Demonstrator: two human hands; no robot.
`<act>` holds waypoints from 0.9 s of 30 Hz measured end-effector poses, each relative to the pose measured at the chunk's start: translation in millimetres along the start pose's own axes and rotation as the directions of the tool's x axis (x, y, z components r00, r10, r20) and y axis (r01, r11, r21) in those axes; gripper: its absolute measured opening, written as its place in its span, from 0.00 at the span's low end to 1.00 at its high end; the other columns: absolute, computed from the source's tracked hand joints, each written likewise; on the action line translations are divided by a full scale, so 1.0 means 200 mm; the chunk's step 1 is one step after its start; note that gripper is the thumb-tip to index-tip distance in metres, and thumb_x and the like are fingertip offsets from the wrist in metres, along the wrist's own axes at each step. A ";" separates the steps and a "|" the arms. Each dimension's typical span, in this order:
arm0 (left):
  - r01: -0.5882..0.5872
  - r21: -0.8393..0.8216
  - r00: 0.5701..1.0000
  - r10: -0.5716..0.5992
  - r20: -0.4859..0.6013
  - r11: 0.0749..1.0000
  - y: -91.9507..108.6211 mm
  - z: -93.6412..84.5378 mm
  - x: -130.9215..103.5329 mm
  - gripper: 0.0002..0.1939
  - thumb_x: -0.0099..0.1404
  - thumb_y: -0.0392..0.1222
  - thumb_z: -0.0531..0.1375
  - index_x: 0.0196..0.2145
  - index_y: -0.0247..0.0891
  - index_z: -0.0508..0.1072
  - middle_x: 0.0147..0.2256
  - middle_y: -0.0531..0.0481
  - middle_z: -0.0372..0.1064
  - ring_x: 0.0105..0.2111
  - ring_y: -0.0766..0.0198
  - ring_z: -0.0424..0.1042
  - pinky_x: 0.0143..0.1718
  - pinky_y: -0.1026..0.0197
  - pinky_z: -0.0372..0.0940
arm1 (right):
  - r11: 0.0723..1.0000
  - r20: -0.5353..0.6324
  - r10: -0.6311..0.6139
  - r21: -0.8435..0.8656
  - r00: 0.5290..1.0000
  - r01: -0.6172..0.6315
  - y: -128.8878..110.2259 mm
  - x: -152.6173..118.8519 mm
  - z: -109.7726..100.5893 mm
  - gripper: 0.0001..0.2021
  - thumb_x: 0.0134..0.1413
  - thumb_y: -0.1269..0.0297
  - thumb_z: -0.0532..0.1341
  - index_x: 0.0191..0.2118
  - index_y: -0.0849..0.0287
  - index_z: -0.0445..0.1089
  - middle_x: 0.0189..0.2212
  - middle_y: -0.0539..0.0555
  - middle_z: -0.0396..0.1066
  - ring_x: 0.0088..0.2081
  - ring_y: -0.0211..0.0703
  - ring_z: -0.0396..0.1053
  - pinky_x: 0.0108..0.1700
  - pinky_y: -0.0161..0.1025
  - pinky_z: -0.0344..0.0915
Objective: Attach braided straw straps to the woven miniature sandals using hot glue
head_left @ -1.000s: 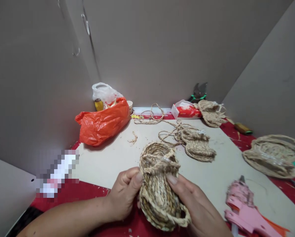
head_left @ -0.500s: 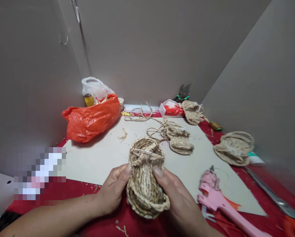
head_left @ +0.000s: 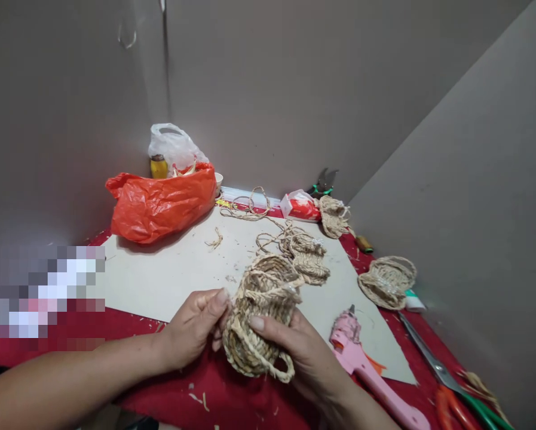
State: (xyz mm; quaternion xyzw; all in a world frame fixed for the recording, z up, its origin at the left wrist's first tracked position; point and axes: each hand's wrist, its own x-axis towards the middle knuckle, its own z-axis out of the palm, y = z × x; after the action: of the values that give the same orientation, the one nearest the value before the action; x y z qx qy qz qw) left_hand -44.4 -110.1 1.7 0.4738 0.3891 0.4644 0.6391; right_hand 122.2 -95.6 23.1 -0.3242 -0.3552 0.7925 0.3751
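A woven straw piece [head_left: 263, 304], shaped like a small slipper with braided straps across it, is held in the air above the near edge of the pale board [head_left: 151, 280]. My right hand [head_left: 290, 340] grips its right side, thumb on the woven inner surface, other fingers hidden behind. At the left edge, my left hand [head_left: 200, 328] has thumb and forefinger pinched together close against the weave; what lies between the fingertips is too small to make out. A loop of cord sticks out at the piece's lower right.
Behind lie a woven piece with loose cord [head_left: 310, 257], an orange bag [head_left: 160, 203] and a red tissue pack [head_left: 301, 206]. On the right are another woven piece [head_left: 386, 283], a pink glue gun [head_left: 370, 370] and large scissors [head_left: 438, 370]. Pruning shears [head_left: 324, 182] stand at the back.
The woven piece has turned and tilted to the left. My right thumb has moved further over its middle, and my left fingers have shifted to its edge. The camera view has swung slightly right.
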 end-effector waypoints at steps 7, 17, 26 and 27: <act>-0.060 0.078 0.991 0.051 0.124 0.995 0.01 -0.01 -0.01 0.22 0.66 0.55 0.54 0.21 0.37 0.59 0.16 0.57 0.56 0.17 0.72 0.56 0.20 0.68 0.52 | 0.999 -0.045 -0.030 -0.017 0.999 0.030 0.00 0.02 -0.01 0.15 0.39 0.65 0.72 0.36 0.62 0.74 0.30 0.55 0.77 0.33 0.46 0.74 0.40 0.43 0.69; 0.212 -0.325 0.929 -0.087 0.359 0.922 -0.02 -0.01 0.06 0.20 0.57 0.52 0.64 0.22 0.37 0.60 0.13 0.61 0.56 0.12 0.75 0.56 0.17 0.68 0.62 | 0.998 -0.068 -0.010 -0.061 0.998 0.006 0.03 -0.01 -0.02 0.17 0.39 0.61 0.72 0.36 0.63 0.72 0.28 0.57 0.76 0.31 0.51 0.75 0.36 0.47 0.71; 0.289 -0.348 0.900 -0.129 0.417 0.892 -0.02 -0.03 0.06 0.18 0.55 0.50 0.66 0.25 0.36 0.62 0.13 0.58 0.65 0.11 0.69 0.65 0.14 0.70 0.59 | 0.997 0.089 0.072 -0.016 0.993 -0.070 0.05 -0.01 -0.01 0.13 0.47 0.61 0.68 0.35 0.66 0.74 0.25 0.60 0.76 0.28 0.51 0.75 0.36 0.49 0.72; 0.303 -0.351 0.896 -0.140 0.421 0.886 -0.02 -0.03 0.06 0.18 0.55 0.50 0.67 0.25 0.36 0.63 0.13 0.58 0.65 0.11 0.69 0.65 0.14 0.70 0.59 | 0.996 0.101 0.093 -0.019 0.991 -0.091 0.05 -0.02 -0.01 0.13 0.48 0.61 0.67 0.35 0.67 0.74 0.25 0.60 0.76 0.28 0.51 0.75 0.36 0.49 0.72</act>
State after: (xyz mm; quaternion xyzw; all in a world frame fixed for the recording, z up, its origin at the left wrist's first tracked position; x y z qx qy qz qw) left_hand -46.3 -96.4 -3.9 0.3631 0.2033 0.3557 0.8369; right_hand 122.4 -102.2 14.9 -0.3022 -0.3643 0.8217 0.3172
